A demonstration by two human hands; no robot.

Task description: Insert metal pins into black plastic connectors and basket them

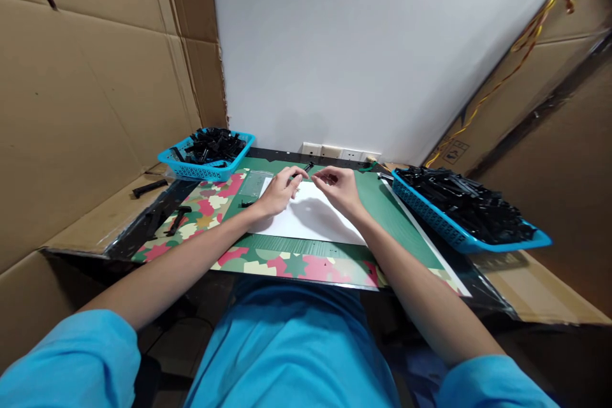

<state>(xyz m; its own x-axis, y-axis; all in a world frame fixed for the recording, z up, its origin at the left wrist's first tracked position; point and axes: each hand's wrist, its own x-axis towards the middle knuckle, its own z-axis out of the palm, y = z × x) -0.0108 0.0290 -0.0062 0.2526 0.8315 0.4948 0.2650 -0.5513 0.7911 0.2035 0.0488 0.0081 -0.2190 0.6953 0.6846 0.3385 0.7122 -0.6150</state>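
Observation:
Over a white sheet of paper (315, 220), my two hands come close together. My left hand (282, 190) is bent, its thumb and fingers drawn together near the sheet's far edge; what lies between them is too small to make out. Tiny yellowish bits show by its fingertips. My right hand (338, 188) is closed in a pinch, and anything in it is hidden. A small black plastic piece (308, 167) shows just beyond the gap between my hands; whether fingers touch it, I cannot tell.
A blue basket (191, 171) of black plastic parts stands at the back left, another blue basket (459, 241) at the right. Loose black parts (178, 220) lie on the patterned green mat (406, 210). Wall sockets (329, 151) line the back; cardboard walls (95, 76) enclose the sides.

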